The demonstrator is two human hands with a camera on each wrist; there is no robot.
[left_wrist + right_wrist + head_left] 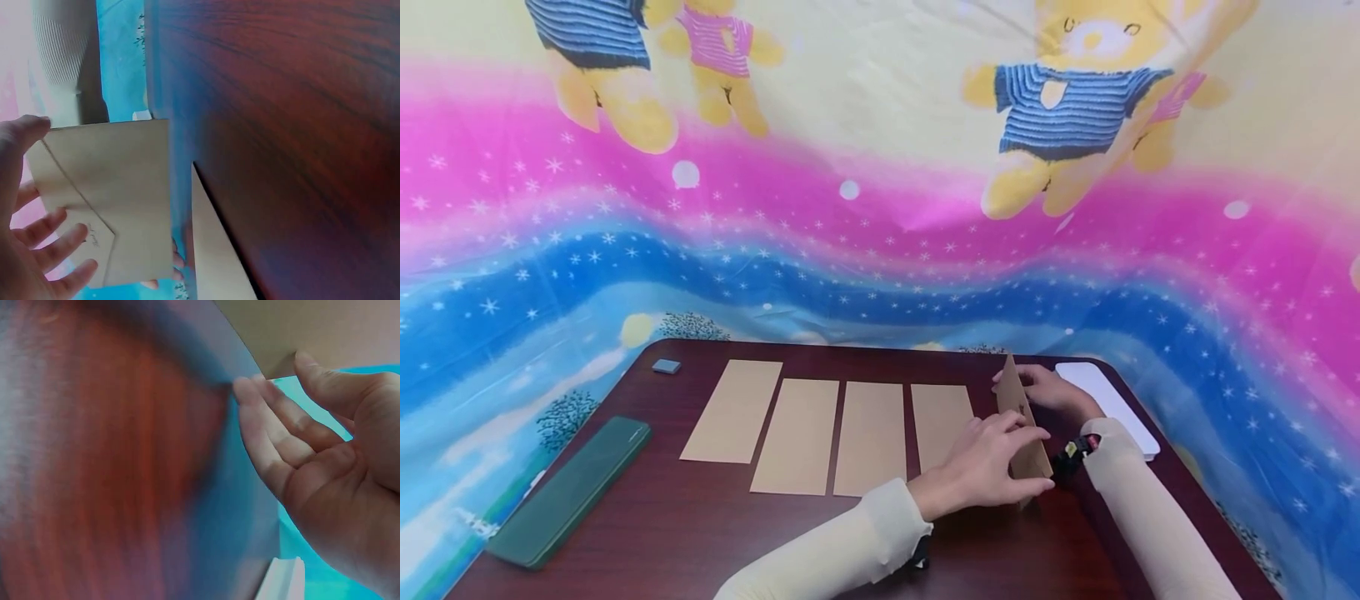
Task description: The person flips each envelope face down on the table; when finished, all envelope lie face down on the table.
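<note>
A kraft-paper envelope (1012, 390) stands on edge above the right part of the table, between both hands. In the left wrist view the envelope (140, 187) shows a pointed flap with small dark writing. My left hand (981, 467) holds it from the near side, thumb at one edge and fingers spread over the flap. At the far end my right hand (1051, 392) pinches a corner; in the right wrist view the right hand (337, 450) has its thumb on the brown face and its fingertips by the lower edge.
Several flat brown paper rectangles, one of them the leftmost piece (733, 412), lie in a row on the dark wooden table (700, 533). A green case (572, 492) lies at left, a small grey-blue block (666, 366) at back left, a white flat box (1105, 408) at right. Printed cloth (880, 233) hangs behind.
</note>
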